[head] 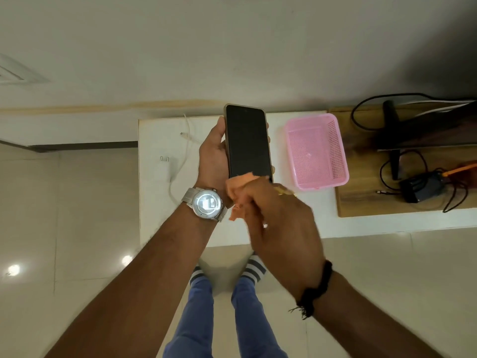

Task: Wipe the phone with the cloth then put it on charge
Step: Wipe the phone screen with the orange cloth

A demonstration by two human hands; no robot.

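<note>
Left hand (pixel 214 153) grips the phone (pixel 247 142); right hand (pixel 273 213), blurred, seemingly pinches the cloth (pixel 238 192) against its lower edge

A black-screened phone (pixel 248 142) sits in the left hand (pixel 212 156), an orange cloth (pixel 238 196) in the right hand (pixel 277 218); right of them, a pink basket (pixel 317 151); below, grey-and-white striped socks (pixel 254 270).

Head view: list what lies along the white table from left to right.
White charger plug → white cable → left hand gripping the black phone → pink basket → black adapter with dark cables.
</note>
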